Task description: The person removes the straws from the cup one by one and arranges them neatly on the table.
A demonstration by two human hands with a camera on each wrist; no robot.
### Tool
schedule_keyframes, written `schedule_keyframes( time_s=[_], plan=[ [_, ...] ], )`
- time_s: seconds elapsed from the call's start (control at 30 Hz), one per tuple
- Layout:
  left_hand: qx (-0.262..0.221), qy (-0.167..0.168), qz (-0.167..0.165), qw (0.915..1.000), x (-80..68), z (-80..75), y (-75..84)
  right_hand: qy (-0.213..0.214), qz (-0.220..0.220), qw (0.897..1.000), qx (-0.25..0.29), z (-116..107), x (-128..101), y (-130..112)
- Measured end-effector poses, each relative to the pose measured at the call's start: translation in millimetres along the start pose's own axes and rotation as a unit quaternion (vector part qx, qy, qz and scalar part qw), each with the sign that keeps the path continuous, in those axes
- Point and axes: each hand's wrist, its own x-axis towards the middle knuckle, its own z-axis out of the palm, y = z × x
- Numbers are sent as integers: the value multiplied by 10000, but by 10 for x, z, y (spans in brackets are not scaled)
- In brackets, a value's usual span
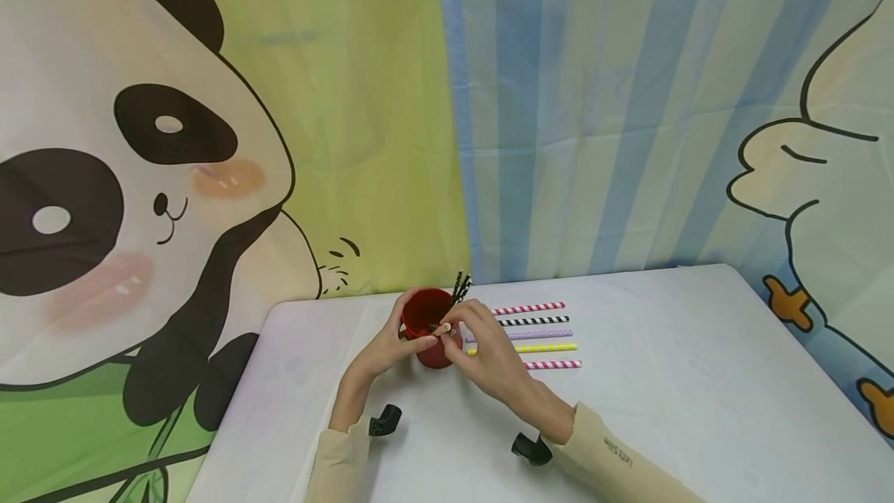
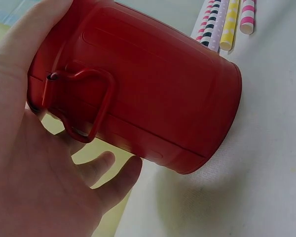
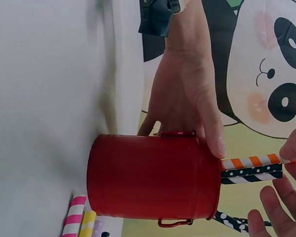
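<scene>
Left hand [image 1: 391, 348] wraps the red cup [image 1: 427, 326], steadying it on the table; right hand [image 1: 489, 352] pinches an orange-striped straw [image 3: 251, 161] at the rim, feeding it in.

One red cup [image 1: 431, 328], five straws [image 1: 536, 334] lying on the table [image 1: 663, 410]

Head view looks down from afar; wrist views (close) share the red cup [image 2: 153, 94].
</scene>
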Motion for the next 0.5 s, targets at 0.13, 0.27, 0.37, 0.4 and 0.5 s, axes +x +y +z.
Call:
schedule_keyframes(
  time_s=[0.13,0.27,0.37,0.4,0.5],
  plan=[
    [20,17,-16,10000,6,-1,-14,87,-30,9999,120,-41,1,-37],
    [20,25,-45,10000,9,-6,-30,186,-158,9993,267,-81,7,-65],
    [22,31,-65,10000,7,-5,-33,235,-220,9988,366,-116,14,-104],
    [32,33,-66,10000,8,-4,-31,249,-236,9986,397,-129,17,-120],
    [56,43,-60,10000,5,0,-19,294,-271,9981,477,-166,23,-170]
  ],
)
